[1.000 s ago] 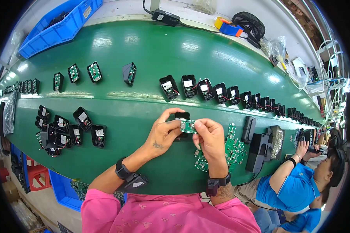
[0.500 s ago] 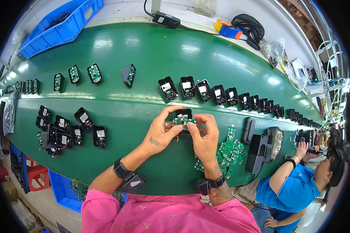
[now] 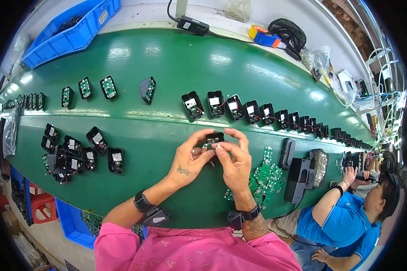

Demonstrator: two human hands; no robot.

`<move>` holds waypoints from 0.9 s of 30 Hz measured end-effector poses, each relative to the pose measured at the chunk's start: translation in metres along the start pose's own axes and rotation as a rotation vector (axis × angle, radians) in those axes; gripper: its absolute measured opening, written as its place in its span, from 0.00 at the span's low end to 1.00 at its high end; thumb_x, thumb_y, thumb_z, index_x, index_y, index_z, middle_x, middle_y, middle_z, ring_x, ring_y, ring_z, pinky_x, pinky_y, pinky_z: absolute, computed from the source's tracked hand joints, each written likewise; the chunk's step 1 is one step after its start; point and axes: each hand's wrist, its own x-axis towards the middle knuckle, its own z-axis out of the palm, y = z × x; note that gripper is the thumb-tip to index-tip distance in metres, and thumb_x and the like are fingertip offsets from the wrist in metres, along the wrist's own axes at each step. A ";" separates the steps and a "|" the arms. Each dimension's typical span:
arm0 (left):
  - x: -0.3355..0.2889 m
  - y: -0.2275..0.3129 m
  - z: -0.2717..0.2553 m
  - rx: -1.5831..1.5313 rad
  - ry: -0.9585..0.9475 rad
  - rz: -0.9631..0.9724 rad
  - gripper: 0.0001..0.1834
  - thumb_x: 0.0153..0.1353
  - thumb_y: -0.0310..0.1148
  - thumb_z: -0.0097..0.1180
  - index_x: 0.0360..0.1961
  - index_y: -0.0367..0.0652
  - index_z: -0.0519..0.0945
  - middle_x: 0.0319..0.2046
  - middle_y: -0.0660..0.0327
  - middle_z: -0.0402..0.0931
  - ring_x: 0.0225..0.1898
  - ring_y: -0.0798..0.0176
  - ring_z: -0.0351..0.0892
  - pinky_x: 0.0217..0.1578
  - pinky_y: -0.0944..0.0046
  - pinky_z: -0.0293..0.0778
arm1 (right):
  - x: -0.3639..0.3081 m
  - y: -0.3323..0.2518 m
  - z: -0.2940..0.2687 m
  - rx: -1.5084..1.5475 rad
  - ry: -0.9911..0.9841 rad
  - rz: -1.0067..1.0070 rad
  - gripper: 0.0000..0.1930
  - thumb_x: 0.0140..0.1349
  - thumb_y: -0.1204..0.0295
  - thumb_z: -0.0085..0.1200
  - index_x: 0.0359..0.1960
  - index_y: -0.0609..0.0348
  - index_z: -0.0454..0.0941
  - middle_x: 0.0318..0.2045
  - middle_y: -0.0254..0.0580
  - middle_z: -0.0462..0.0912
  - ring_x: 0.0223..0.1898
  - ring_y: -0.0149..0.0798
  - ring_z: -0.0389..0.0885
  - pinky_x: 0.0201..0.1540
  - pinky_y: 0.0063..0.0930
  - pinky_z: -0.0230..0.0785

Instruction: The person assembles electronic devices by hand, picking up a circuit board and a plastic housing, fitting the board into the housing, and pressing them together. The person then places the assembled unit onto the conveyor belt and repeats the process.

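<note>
Both of my hands meet over the green table around a small black plastic housing (image 3: 215, 136), open at the top. My left hand (image 3: 185, 162) is closed on its left side, the thumb pressing at the near edge. My right hand (image 3: 236, 162) curls round the right side, with thumb and finger pinched at the front. Between the fingertips shows a bit of a small circuit board (image 3: 205, 147); my fingers hide most of it. To the right of my right hand lies a loose pile of green circuit boards (image 3: 266, 176).
Black housings with wires (image 3: 234, 107) form a long row beyond my hands. More housings (image 3: 72, 143) cluster at left. Board-fitted housings (image 3: 108, 87) stand far left. A blue crate (image 3: 61, 43), a black device (image 3: 297, 178) and a co-worker in blue (image 3: 339, 212) are around the table.
The circuit board, earlier held flat and plainly visible over the housing, is now mostly hidden behind my fingers. My right fingers have moved in toward the left thumb.
</note>
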 end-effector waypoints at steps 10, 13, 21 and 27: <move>0.001 0.008 -0.004 0.242 0.212 0.141 0.31 0.63 0.17 0.54 0.68 0.38 0.65 0.50 0.55 0.79 0.47 0.69 0.80 0.49 0.68 0.76 | 0.002 -0.008 0.005 -0.351 -0.020 -0.170 0.03 0.61 0.78 0.60 0.32 0.66 0.81 0.22 0.43 0.78 0.21 0.38 0.76 0.24 0.29 0.65; 0.002 0.004 -0.004 0.255 0.185 0.182 0.31 0.63 0.17 0.55 0.68 0.39 0.66 0.50 0.55 0.79 0.47 0.68 0.80 0.49 0.67 0.77 | 0.003 -0.006 0.002 -0.380 -0.071 -0.145 0.03 0.61 0.78 0.60 0.31 0.65 0.81 0.22 0.42 0.78 0.20 0.37 0.76 0.23 0.28 0.65; 0.002 0.015 -0.011 0.465 0.099 0.244 0.31 0.61 0.17 0.56 0.67 0.43 0.70 0.47 0.53 0.80 0.46 0.65 0.81 0.48 0.64 0.79 | 0.001 -0.004 0.001 -0.357 -0.087 -0.132 0.02 0.59 0.78 0.60 0.31 0.65 0.81 0.22 0.42 0.79 0.20 0.36 0.75 0.23 0.28 0.65; 0.003 0.014 -0.018 0.605 0.023 0.301 0.33 0.58 0.17 0.58 0.67 0.44 0.70 0.47 0.49 0.80 0.43 0.59 0.83 0.45 0.62 0.80 | 0.001 -0.004 0.003 -0.375 -0.099 -0.136 0.02 0.58 0.79 0.60 0.31 0.65 0.81 0.22 0.44 0.79 0.20 0.38 0.76 0.23 0.29 0.66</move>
